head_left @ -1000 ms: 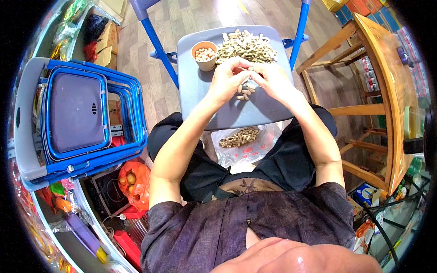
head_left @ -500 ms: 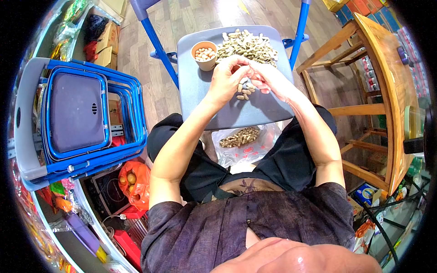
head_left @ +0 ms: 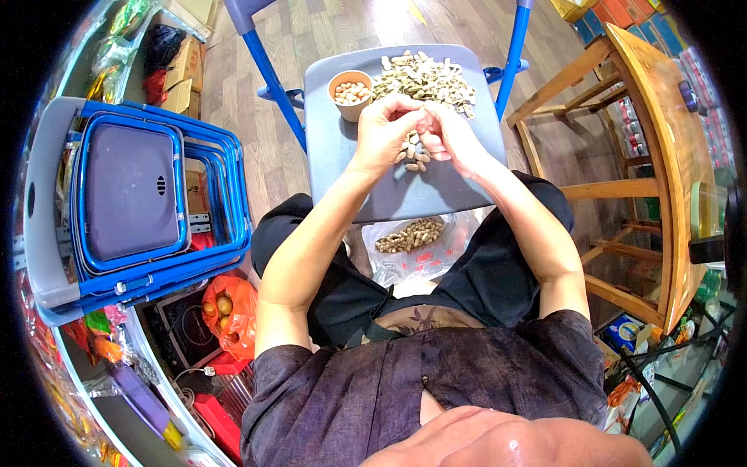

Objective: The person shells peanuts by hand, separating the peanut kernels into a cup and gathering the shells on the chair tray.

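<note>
My left hand [head_left: 384, 134] and my right hand [head_left: 453, 142] meet over the grey chair seat [head_left: 342, 179], fingertips pinched together. Between them is what looks like a peanut, mostly hidden by the fingers. Just below the hands lie several unshelled peanuts [head_left: 416, 158] on the seat. Beyond the fingers spreads a heap of peanut shells [head_left: 424, 80]. A cup [head_left: 350, 111] holding shelled peanuts [head_left: 352, 93] stands to the left of the heap, close to my left hand.
Below the seat's near edge, a plastic bag [head_left: 412, 268] holds more unshelled peanuts [head_left: 410, 235] between my legs. Folded blue-framed chairs [head_left: 132, 194] stand at left, above an orange bag [head_left: 237, 311] of round produce. A wooden table [head_left: 654, 156] is on the right.
Both hands have come slightly closer to my body, and my right hand has shifted left, its fingers curling more. The cup and shell heap look the same.
</note>
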